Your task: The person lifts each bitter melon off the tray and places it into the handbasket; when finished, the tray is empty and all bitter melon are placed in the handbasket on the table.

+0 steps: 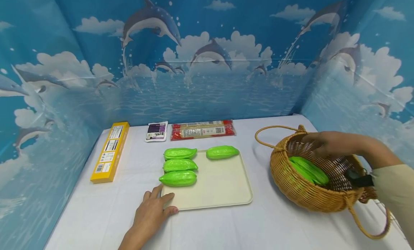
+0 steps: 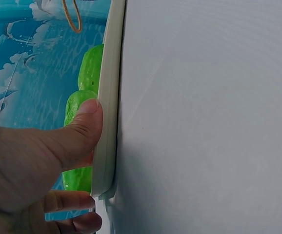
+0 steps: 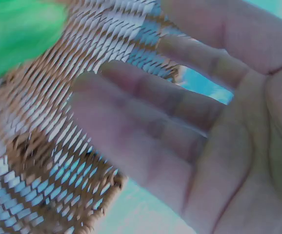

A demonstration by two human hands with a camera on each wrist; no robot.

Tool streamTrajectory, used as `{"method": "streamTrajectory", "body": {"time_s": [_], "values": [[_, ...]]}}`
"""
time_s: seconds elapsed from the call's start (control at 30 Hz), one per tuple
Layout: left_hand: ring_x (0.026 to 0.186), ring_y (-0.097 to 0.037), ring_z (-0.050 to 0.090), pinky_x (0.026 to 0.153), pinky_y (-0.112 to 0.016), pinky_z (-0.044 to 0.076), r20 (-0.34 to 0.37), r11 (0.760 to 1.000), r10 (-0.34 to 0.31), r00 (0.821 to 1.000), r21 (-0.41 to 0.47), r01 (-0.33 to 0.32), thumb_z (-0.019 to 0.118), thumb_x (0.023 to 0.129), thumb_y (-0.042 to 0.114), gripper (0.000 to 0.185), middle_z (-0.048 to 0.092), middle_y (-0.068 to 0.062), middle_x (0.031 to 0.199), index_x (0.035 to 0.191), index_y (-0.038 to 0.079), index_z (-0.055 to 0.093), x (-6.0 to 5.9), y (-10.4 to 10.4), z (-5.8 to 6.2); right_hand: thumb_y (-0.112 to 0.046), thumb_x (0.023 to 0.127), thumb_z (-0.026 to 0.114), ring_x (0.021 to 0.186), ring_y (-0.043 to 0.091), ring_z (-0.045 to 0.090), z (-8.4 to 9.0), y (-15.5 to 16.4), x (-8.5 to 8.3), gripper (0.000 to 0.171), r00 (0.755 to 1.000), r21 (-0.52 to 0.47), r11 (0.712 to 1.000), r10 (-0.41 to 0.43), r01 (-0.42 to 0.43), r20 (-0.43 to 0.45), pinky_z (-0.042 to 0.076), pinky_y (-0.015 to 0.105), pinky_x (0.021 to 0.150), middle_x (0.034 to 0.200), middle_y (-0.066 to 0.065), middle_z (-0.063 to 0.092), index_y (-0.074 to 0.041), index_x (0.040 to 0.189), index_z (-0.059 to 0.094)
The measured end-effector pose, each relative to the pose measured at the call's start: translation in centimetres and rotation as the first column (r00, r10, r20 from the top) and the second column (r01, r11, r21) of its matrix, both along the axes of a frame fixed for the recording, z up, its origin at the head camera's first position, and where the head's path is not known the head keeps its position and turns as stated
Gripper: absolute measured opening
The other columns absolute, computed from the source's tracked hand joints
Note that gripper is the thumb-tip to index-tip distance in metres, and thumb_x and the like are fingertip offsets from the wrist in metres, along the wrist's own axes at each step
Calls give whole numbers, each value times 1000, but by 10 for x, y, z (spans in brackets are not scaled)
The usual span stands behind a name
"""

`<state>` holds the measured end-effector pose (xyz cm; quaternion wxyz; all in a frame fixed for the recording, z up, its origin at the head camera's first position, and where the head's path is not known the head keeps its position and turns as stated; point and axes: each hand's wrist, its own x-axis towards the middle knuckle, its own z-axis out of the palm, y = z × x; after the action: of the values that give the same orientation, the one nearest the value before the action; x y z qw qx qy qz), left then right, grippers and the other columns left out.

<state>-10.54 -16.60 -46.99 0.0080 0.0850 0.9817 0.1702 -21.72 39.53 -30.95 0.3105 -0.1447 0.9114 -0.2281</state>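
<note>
The right hand [image 1: 326, 144] hovered over the wicker basket [image 1: 300, 192], fingers spread and relaxed, holding nothing. Just below it and slightly toward the person lay the green gourds [image 1: 308, 170] inside the basket, their long axis running slantwise from the far left of the basket to the near right. This hand was clearly the nearer one to them. The left hand [image 1: 152, 210] rested on the worktop [image 1: 226, 225] well apart, its thumb [image 2: 80, 131] pressing against the near left corner of the cream tray [image 1: 223, 185] (four more gourds [image 1: 178, 178] lay on it), fingers lying straight
</note>
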Motion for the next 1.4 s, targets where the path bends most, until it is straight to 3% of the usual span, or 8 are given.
{"method": "streamTrajectory", "body": {"time_s": [0.1,0.17,0.4,0.67,0.83,1.13,1.27,1.4], "values": [[102,-27,51,71,-41,51,1,1000,1,1000,2,-1,81,78,47,54,52,-21,147,123,19,75,-1,0,1,-25,105,58,105,31,65,7,-2,8,60,995,-43,999,-35,31,-97,56,35,73,145,33,46,4,153,35],[102,-27,50,72,-41,50,5,1000,-1,1000,5,1,81,78,47,54,52,-21,147,123,18,75,-1,0,2,-29,106,57,103,32,66,10,-4,13,59,987,-72,995,-84,75,-134,58,36,70,143,32,49,1,153,36],[102,-27,51,73,-42,51,24,1000,8,1000,4,-8,81,78,47,54,52,-21,147,123,18,76,-1,1,4,-35,106,57,98,31,70,21,-21,25,62,911,-107,980,-198,170,-361,58,40,70,134,30,58,-7,156,33],[103,-27,51,72,-42,51,32,1000,8,999,1,-8,80,78,48,54,52,-20,147,123,19,75,-1,1,9,-39,106,55,122,44,57,34,-46,40,64,844,-169,960,-277,223,-458,54,51,82,146,22,52,-15,160,30],[104,-28,51,74,-43,51,43,1000,7,999,14,-7,80,79,48,55,51,-21,148,124,18,75,-2,1,8,-36,104,59,132,41,49,39,-66,48,64,790,-230,943,-329,242,-517,49,44,90,151,16,49,-19,160,32],[103,-27,51,73,-41,50,35,1000,3,999,5,-3,80,78,48,55,51,-21,148,124,18,75,-1,-1,7,-31,103,64,138,39,41,40,-96,56,65,766,-371,903,-392,215,-509,36,0,82,159,14,39,-22,159,34],[102,-26,50,73,-41,50,34,1000,2,999,10,-2,80,78,48,55,51,-21,148,124,18,75,-1,-2,7,-24,101,66,139,37,41,37,-112,55,65,762,-411,896,-383,168,-522,35,-2,86,159,16,37,-17,158,36],[101,-26,50,73,-40,50,26,1000,-3,1000,17,3,81,77,47,55,51,-21,148,124,18,75,-1,-3,6,-21,102,66,143,37,38,30,-130,52,65,765,-436,890,-374,136,-524,48,19,100,161,14,32,-17,159,35]]}}
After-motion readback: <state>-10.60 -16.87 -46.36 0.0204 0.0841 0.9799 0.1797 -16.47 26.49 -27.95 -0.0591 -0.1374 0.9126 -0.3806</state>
